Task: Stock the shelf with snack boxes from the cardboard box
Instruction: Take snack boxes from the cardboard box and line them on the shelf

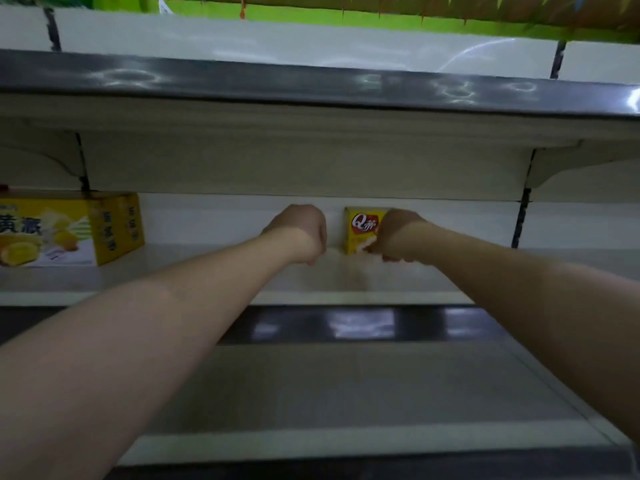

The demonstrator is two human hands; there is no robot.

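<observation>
Shelf: the middle shelf [194, 271] runs the full width under a deep upper board, and both arms reach far back into it. Judged risk: the low overhang hides the rear of the shelf from above, so placing goes partly by feel and a box could be set crooked or short of the back wall.

Large yellow box: a big yellow carton [69, 230] lies flat at the far left, well apart from the work. It poses little threat unless later rows crowd toward it.

Small snack box: the yellow snack box [363, 230] stands upright at the back of the shelf, against or just off the rear panel; I cannot tell which. It is narrow and tall, so a pull or nudge at its lower edge could tip it forward.

Right hand: the right hand [398, 237] is curled at the box's lower right corner, fingers seemingly pinching it. If it lets go with a drag, the box may twist or topple.

Left hand: the left hand [304, 233] is balled into a fist holding nothing, just beside the box's left face but apart from it. An unguarded swing could knock the box sideways.

Cardboard box: not in view.
</observation>
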